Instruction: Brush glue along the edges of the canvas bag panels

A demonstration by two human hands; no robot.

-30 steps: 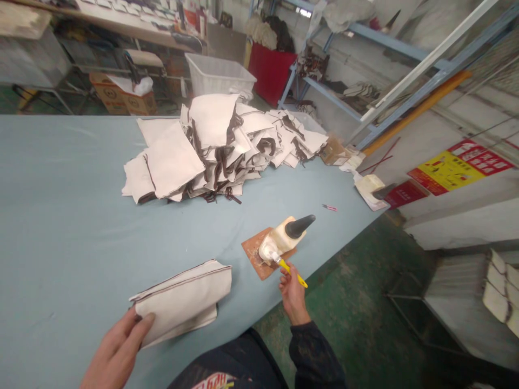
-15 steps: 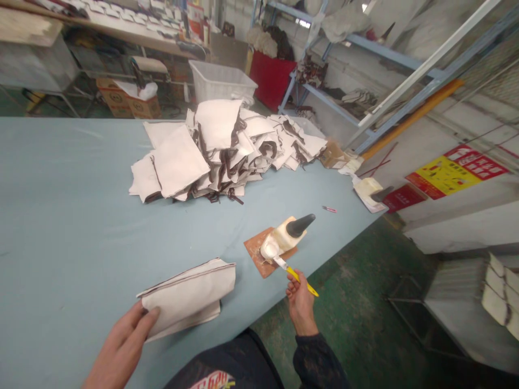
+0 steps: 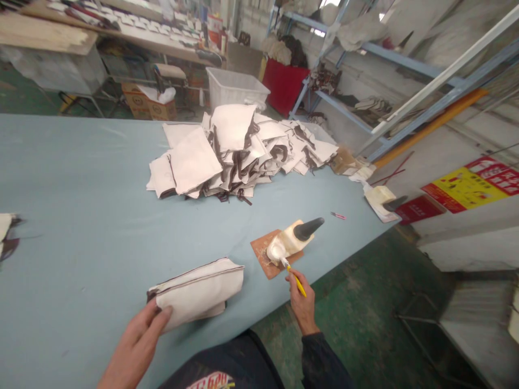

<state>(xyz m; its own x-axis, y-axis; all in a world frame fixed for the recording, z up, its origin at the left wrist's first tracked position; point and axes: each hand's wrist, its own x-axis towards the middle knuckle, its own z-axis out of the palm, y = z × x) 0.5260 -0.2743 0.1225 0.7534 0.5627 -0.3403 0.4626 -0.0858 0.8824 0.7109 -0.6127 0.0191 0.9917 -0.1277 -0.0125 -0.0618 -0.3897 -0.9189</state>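
Note:
My left hand [image 3: 141,332] grips the near left end of a folded white fabric piece [image 3: 203,292] with dark edging, thumb on top. A yellow-handled brush [image 3: 299,285] is held in my right hand [image 3: 302,300]. Its pale tip touches the whitish, wet-looking mouth of a cream glue container [image 3: 286,242] with a dark conical end [image 3: 308,229]. That container lies on its side on a brown square board [image 3: 265,259]. The bristles are partly hidden in the white substance.
Beyond my hands a heap of white fabric pieces [image 3: 194,162] with dark trim covers the blue-grey table [image 3: 101,227]. Small pink-handled snips [image 3: 338,215] lie right of it. A second cream container [image 3: 381,200] sits at the table's right corner. Blue shelving [image 3: 340,111] stands behind.
The brush has turned to a steeper angle, its tip now at the container's mouth. The view has swung left, bringing another fabric piece in at the left edge. My left hand keeps its grip.

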